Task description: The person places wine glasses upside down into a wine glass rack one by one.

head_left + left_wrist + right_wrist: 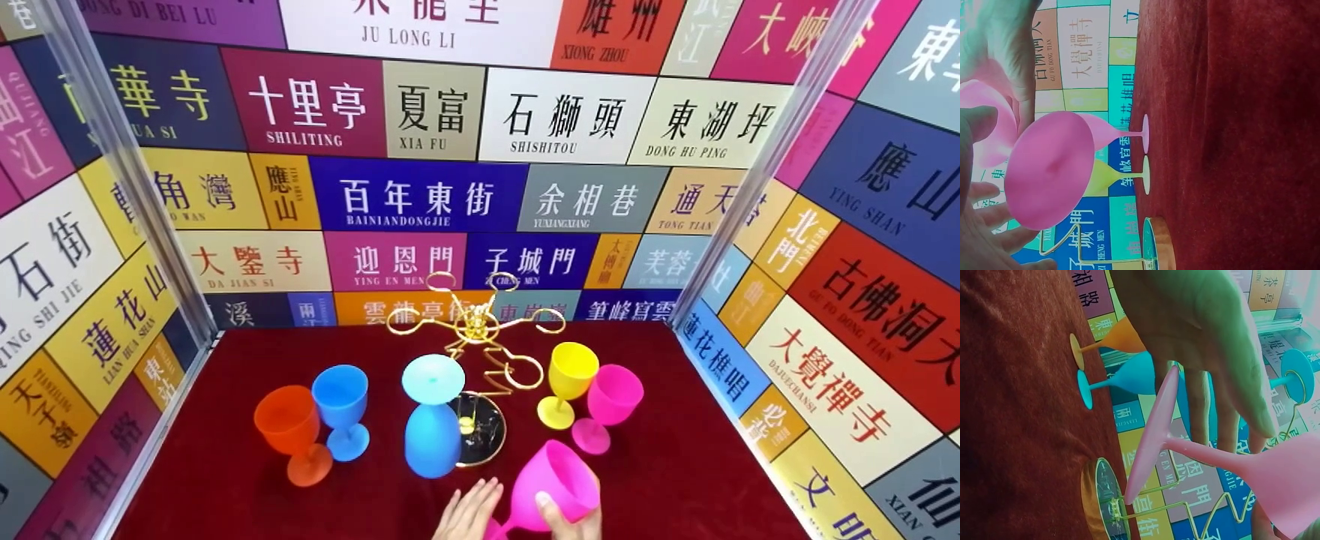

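Observation:
A pink goblet (551, 480) is tilted near the front of the table, its mouth up and to the right. My right hand (589, 525) grips it by the bowl, thumb across the near side. Beside the stem, my left hand (466, 514) has its fingers extended. In the left wrist view the left fingers (1008, 239) spread behind the goblet's round foot (1053, 169). The right wrist view shows the left hand (1202, 343) behind the stem (1207, 455). Ahead stands a gold wire rack (478, 324) with a blue goblet (433, 442) hanging upside down from it.
Upright on the dark red cloth (375, 502) at left are an orange goblet (289, 420) and a blue goblet (341, 397). A yellow goblet (571, 371) and another pink goblet (615, 394) stand at right. The rack's round black base (487, 431) is mid-table. Printed walls enclose three sides.

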`<state>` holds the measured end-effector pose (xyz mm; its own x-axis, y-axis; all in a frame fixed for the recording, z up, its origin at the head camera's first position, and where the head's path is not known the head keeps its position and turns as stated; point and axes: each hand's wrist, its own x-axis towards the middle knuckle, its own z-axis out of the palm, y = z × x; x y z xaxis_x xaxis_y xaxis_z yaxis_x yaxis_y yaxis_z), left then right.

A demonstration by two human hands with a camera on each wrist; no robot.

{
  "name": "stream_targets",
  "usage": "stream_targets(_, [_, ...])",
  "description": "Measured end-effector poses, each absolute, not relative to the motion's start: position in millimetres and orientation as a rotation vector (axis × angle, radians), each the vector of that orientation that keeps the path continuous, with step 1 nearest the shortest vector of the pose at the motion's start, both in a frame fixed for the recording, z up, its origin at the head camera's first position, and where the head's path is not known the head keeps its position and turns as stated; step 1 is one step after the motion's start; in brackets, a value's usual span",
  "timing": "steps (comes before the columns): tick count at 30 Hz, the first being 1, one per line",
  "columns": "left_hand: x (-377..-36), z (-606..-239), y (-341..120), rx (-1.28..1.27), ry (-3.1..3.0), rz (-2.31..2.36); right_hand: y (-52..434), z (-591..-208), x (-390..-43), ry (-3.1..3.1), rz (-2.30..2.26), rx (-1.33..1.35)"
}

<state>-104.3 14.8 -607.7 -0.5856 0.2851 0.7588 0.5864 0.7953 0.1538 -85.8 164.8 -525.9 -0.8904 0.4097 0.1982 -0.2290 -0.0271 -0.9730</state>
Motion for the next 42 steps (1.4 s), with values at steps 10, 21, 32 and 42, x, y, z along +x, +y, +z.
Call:
stream_targets(10, [-105.8,-611.4,13.9,-0.626,-2.174,-0.428,168.8,-524.6,-88.4,-1.849,2.047,-0.14])
stream_targets(21, [-100.9,-614.6,10.8,-0.67,-2.227,-0.559,169.0,-525.5,-85.1,-1.898,2.016,-0.016])
stream_targets(32, [-102.8,-618.0,12.5,-0.631,-2.193,-0.651,168.2,-524.1,-85.3,-1.911,2.078,-0.073])
stream_targets(42, [-124.7,-627.5,11.3,-0.95,-1.739,-0.839,164.9,-528.3,-79.3,-2.04,1.943,-0.12])
